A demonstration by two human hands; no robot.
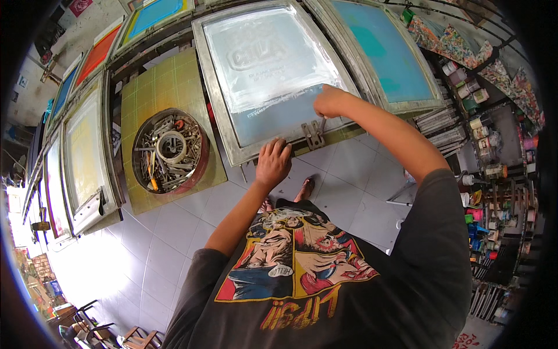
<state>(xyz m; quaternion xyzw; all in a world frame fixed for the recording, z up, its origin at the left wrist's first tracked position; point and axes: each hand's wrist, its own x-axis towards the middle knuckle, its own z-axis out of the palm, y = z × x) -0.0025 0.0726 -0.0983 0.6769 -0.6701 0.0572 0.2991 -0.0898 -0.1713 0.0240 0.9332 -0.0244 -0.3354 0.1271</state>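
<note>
A screen-printing frame (247, 124) lies in front of me, its pale mesh smeared with white around a faint design. My left hand (274, 163) is curled over the frame's near edge, left of a metal hinge clamp (313, 135). Just beyond the clamp, my right hand (334, 102) is closed in a fist low over the mesh. A slim grey metal tool (323, 124) sticks out beneath that fist, beside the clamp; its exact kind is hidden.
To the left, a round tin (203, 166) full of loose hardware and tools, with a tape roll (172, 146) inside, stands on a yellow-green board (139, 198). A blue-green screen (386, 58) lies at right. Shelves of jars (479, 131) line the far right.
</note>
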